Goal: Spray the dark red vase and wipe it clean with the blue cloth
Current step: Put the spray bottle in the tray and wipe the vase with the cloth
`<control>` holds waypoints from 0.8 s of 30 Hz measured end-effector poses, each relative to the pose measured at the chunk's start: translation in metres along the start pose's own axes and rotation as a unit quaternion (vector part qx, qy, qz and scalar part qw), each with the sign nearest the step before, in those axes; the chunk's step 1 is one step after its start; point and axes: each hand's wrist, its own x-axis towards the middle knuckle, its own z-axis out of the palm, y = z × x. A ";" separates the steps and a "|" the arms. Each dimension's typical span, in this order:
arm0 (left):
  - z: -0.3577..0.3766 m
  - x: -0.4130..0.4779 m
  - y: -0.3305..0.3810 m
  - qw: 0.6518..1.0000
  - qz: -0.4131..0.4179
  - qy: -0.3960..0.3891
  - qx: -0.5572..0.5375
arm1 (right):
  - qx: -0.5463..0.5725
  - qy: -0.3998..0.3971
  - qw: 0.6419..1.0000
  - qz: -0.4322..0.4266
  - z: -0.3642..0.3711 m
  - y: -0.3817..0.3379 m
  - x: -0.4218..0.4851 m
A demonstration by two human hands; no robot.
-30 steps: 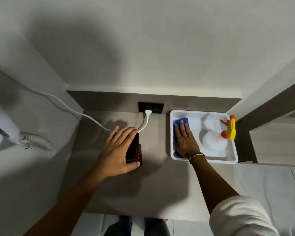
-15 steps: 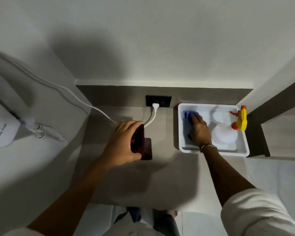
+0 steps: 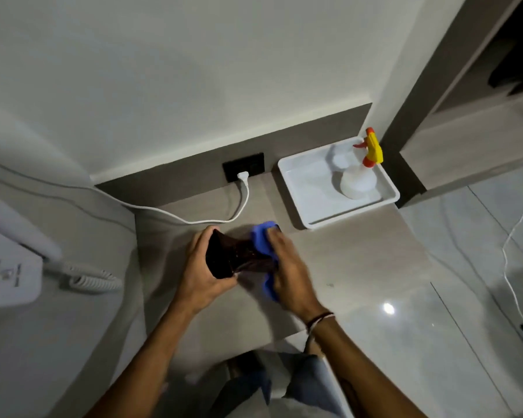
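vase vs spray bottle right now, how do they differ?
The dark red vase is tipped on its side, off the counter; the spray bottle stands upright in the white tray. The vase is gripped by the left hand while the right hand presses the blue cloth on it; the bottle is untouched. The vase is dark and glossy; the bottle is white with a yellow and orange trigger head. No shared trait is plain.

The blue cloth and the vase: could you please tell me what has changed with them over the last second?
The right hand took the blue cloth out of the white tray and now presses it on the vase. The left hand lifted the vase and tipped it on its side. The spray bottle stayed in the tray; the white cable stayed plugged in.
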 end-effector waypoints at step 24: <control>-0.002 -0.005 -0.011 0.999 -0.018 0.022 -0.015 | -0.038 -0.132 0.979 -0.153 0.052 -0.022 0.002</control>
